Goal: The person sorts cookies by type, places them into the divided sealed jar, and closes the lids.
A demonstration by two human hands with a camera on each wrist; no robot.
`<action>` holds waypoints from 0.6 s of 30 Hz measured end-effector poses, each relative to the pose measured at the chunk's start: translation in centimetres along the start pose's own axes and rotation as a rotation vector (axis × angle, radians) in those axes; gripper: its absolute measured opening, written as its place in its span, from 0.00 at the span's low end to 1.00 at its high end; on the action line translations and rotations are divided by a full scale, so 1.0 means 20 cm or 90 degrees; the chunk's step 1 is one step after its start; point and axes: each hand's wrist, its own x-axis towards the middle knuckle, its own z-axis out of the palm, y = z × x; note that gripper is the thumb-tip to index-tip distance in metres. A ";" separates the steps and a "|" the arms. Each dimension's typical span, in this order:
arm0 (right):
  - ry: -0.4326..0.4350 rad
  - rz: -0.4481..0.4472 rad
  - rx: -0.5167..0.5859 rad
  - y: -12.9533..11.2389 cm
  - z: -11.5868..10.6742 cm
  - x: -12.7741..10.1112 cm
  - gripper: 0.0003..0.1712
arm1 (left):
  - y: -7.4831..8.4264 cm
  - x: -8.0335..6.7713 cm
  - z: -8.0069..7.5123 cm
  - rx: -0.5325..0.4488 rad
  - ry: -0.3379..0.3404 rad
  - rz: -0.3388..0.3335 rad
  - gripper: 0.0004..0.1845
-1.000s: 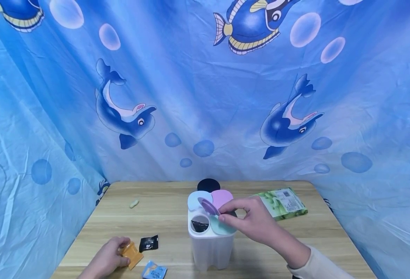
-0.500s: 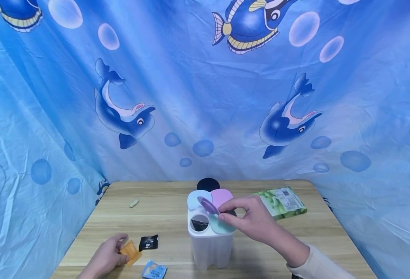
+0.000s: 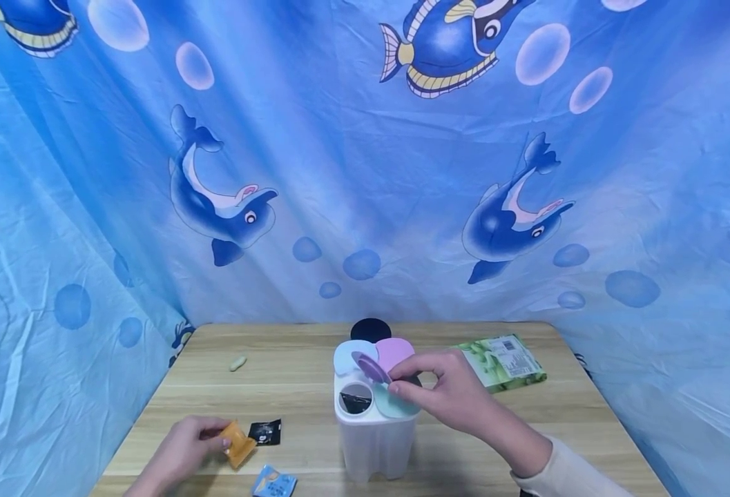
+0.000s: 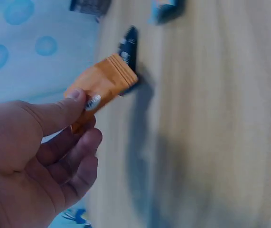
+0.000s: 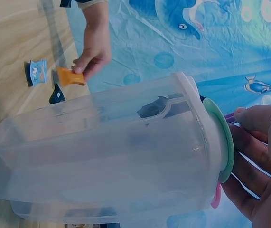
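1. In the left wrist view the left hand (image 3: 187,442) pinches an orange packet (image 4: 102,80) marked with a white patch; despite blur, it seems raised off the surface (image 3: 290,379).
2. The right wrist view shows a dark packet (image 5: 152,108) through the wall of the box (image 3: 377,449); the head view shows it only through the opening.
3. Since half a second ago, the orange packet has shifted slightly toward one o'clock; the right hand (image 3: 448,386) still pinches the tilted purple lid (image 3: 371,367), partly hiding a green lid (image 3: 396,406).
4. From the box: orange packet and black packet (image 3: 265,433) near nine o'clock, blue packet (image 3: 275,482) at eight.
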 end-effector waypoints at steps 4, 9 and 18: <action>0.001 0.003 -0.001 0.00 0.00 0.00 0.04 | 0.09 -0.03 -0.06 -0.025 0.023 0.045 0.22; 0.006 -0.001 -0.007 0.00 0.00 0.00 0.05 | 0.28 -0.07 -0.13 -0.087 0.031 0.113 0.23; 0.010 -0.008 -0.006 0.00 0.00 0.00 0.06 | 0.72 -0.20 -0.12 -0.199 0.051 0.239 0.17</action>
